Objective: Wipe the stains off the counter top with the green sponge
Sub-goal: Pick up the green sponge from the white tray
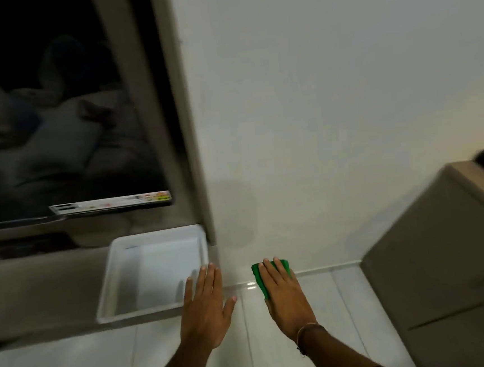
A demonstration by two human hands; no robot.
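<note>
My right hand (286, 299) lies flat on top of the green sponge (259, 278), pressing it against the white wall just above the line where wall and tiled floor meet. Only the sponge's left edge and top corner show past my fingers. My left hand (206, 306) is held out with fingers apart and holds nothing; it hovers over the near right corner of the white tray (110, 297). The grey counter top (39, 291) runs to the left under the tray. I cannot make out any stains in this blurred view.
A dark TV screen (53, 112) with a label strip hangs above the counter. A grey upright panel (180, 130) separates it from the white wall (329, 88). A grey cabinet (446, 253) stands at the right. Glossy white floor tiles (319, 308) lie below.
</note>
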